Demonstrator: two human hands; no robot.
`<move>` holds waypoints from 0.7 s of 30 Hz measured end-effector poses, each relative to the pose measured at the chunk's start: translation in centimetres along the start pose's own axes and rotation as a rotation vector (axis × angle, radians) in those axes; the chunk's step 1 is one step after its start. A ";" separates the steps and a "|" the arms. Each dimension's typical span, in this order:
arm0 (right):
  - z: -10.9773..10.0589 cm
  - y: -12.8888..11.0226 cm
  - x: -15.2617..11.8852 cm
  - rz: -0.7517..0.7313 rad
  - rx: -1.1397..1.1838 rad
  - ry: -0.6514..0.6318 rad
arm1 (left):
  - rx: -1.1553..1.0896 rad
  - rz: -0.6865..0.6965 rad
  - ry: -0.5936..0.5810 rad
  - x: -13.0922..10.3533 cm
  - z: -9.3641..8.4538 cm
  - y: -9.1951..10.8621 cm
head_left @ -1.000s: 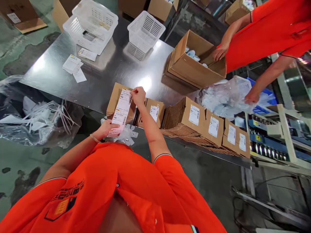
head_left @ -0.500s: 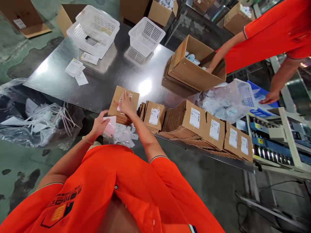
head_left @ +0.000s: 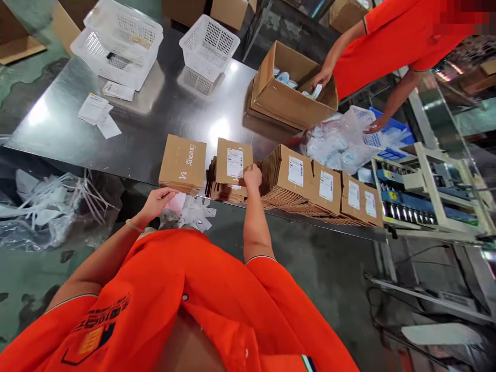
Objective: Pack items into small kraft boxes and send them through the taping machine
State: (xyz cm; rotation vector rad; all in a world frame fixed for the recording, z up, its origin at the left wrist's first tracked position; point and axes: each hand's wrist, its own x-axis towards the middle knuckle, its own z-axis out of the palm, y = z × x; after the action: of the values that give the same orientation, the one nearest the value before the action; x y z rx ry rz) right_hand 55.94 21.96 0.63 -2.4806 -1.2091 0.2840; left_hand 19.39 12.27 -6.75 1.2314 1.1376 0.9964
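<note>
My left hand (head_left: 157, 202) is closed, its fingertips pinching a pale pink sheet of labels (head_left: 177, 203) at the table's front edge. Just beyond it lies a stack of flat cardboard boxes (head_left: 182, 160), the top one printed with white lettering and bearing no label. My right hand (head_left: 253, 176) grips the lower right edge of a flat cardboard box (head_left: 225, 146) with a white label (head_left: 234, 163) on it. That box is over a small pile of labelled boxes (head_left: 228, 194). To the right leans a long row of labelled flat boxes (head_left: 296, 170).
Two white plastic baskets (head_left: 209, 46) stand at the back of the metal table (head_left: 147, 134). Loose label sheets (head_left: 96, 111) lie at left. A co-worker's hand (head_left: 323, 77) reaches into an open carton (head_left: 292, 106). Bagged paper strips (head_left: 58, 201) sit at lower left.
My right hand has moved right from the left stack, taking a labelled flat box over the neighbouring pile. The left stack's top box now shows no label. The view has shifted right.
</note>
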 end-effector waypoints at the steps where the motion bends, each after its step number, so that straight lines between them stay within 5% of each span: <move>1: -0.7 0.5 -0.3 -0.033 0.001 0.056 | -0.016 -0.017 -0.019 -0.4 -0.3 0.2; 3: -0.6 0.3 -2.4 -0.239 0.065 0.068 | -0.070 -0.031 -0.028 -1.2 -0.5 0.7; 4: 0.2 -0.3 -4.2 -0.390 0.134 -0.023 | -0.100 -0.026 -0.016 -1.5 -0.6 1.0; 6: 3.0 -2.1 -8.6 -0.680 0.309 -0.421 | -0.178 0.003 0.051 -1.7 -0.8 1.3; 8: 6.4 -3.8 -13.2 -0.819 0.446 -0.863 | -0.289 0.030 0.176 -1.4 -1.4 1.1; 10: 9.3 -5.0 -16.8 -0.807 0.506 -1.039 | -0.398 0.023 0.328 -0.8 -2.5 0.3; 14: 11.8 -6.3 -19.5 -0.678 0.640 -0.937 | -0.519 -0.083 0.595 -0.7 -4.2 -1.7; 21: 11.7 -8.1 -18.7 -0.629 0.908 -0.805 | -0.284 -0.056 0.243 -4.1 -2.3 -1.2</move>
State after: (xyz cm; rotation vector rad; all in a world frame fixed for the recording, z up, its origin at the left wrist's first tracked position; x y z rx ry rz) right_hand 34.72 14.51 -6.37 -1.1308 -1.5661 1.3578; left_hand 16.40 8.56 -7.48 0.8645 1.1619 1.2421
